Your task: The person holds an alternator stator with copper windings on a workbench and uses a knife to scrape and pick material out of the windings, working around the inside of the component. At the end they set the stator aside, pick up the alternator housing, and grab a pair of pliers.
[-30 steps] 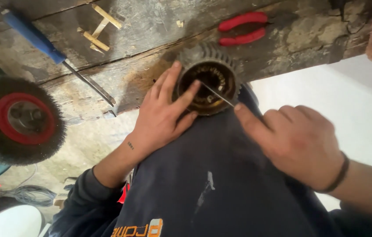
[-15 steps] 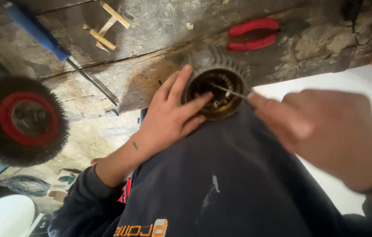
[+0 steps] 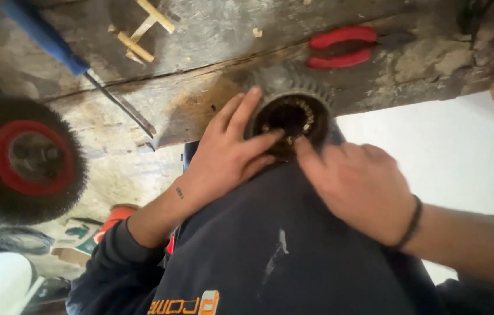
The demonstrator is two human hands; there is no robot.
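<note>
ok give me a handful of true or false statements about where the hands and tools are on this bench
1. Both hands touch the round toothed metal part. True: the left hand and right hand both have fingers at its rim.
2. The red-handled pliers are in the right hand. False: they lie on the wooden bench, apart from both hands.
3. The blue-handled screwdriver lies on the bench, untouched. True.
4. The wire brush wheel has a blue centre. False: its centre is red.
5. The right wrist is bare. False: it wears a dark band.
</note>
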